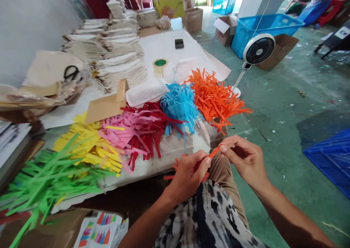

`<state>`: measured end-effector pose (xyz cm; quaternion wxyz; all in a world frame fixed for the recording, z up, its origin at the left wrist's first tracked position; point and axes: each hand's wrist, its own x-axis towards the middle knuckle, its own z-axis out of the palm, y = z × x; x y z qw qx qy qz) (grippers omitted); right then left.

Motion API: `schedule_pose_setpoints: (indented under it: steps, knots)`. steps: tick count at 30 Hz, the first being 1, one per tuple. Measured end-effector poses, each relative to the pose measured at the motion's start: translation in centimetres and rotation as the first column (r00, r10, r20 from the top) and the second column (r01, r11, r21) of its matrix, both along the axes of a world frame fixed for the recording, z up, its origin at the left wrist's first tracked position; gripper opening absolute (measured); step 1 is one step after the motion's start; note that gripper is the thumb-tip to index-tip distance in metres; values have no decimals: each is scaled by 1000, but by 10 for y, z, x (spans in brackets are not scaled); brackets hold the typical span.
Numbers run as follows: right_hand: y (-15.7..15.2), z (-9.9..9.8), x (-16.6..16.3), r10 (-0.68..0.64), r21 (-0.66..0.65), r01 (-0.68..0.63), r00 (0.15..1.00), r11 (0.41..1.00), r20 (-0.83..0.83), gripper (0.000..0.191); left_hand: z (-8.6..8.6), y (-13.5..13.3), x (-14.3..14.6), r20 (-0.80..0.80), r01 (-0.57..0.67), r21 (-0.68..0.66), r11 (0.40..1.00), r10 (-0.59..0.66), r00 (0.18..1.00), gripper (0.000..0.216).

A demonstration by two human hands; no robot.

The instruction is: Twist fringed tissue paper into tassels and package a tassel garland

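Between my two hands stretches a narrow orange paper strip point(214, 152), held just above my lap. My left hand point(190, 171) is closed on its lower end, and more orange fringe pokes out beside and behind those fingers. At the upper end, my right hand point(243, 157) pinches the strip between thumb and fingertips. On the table edge beyond lie heaps of cut paper fringe: orange point(216, 96), blue point(180, 105), dark red point(149, 135), pink point(123, 129), yellow point(91, 142) and green point(51, 178).
Behind the heaps are a clear plastic tray point(146, 93), a tape roll point(160, 63) and a phone point(179, 43). Stacked paper bundles point(120, 54) rise at the back left, near black-handled scissors point(71, 73). A white fan point(258, 50) stands right of the table. Blue crates point(332, 157) sit on the floor.
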<state>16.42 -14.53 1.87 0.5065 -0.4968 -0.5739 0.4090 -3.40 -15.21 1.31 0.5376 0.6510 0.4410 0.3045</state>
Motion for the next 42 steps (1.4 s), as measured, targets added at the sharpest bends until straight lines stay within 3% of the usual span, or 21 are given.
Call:
schedule_pose_setpoints:
  steps: [3,6,9,10,12,14,15,16,17,20,23,25,29,33,35,39,42]
  knots:
    - [13,0,19,-90,-72,86,995,994,-51,16,-6,6,13,-46,59,3,998,-59,997,30]
    - [47,6,45,-149,-128,131,978,983,-148,26,-20,19,24,-109,53,-16,998,-54,993,26]
    - [91,22,75,-295,-38,293,934,955,-201,34,-33,33,24,-115,-7,-55,998,0,993,21]
    - [103,29,83,-377,68,396,906,916,-190,30,-35,37,22,-104,-21,-44,999,16,994,22]
    - [122,42,94,-530,384,553,830,740,-174,18,-36,42,14,-85,-39,20,999,41,996,23]
    - [133,46,96,-619,648,531,777,545,-115,10,-33,47,4,-98,-69,116,991,80,992,20]
    - [135,43,94,-647,728,466,762,503,-41,9,-31,51,-2,-118,-85,173,981,107,987,20]
    - [136,37,91,-661,772,380,748,509,68,10,-30,54,-8,-146,-95,237,967,132,980,21]
    - [136,27,87,-653,777,282,728,562,209,10,-28,59,-14,-183,-99,306,947,161,970,21]
    - [130,-15,74,-479,621,0,636,784,605,11,-23,82,-34,-300,-68,513,856,253,920,20]
    - [120,-51,63,-316,485,-150,589,862,744,14,-19,115,-51,-367,-58,651,757,381,849,19]
    - [114,-60,58,-241,408,-225,528,885,814,17,-19,139,-60,-411,-55,692,720,455,790,19]
    - [110,-48,49,-152,279,-262,418,924,896,24,-23,174,-66,-542,0,683,731,506,671,23]
    - [110,-32,37,-61,166,-217,421,962,905,20,-28,186,-63,-584,15,689,725,543,603,31]
    - [107,-27,28,-39,154,-217,458,964,888,19,-28,187,-61,-592,2,692,722,566,574,36]
    - [101,-14,0,75,174,-310,649,935,757,18,-24,191,-61,-638,37,674,737,557,532,27]
    - [110,-8,-28,168,208,-413,706,887,688,22,-21,196,-66,-629,21,635,772,501,594,37]
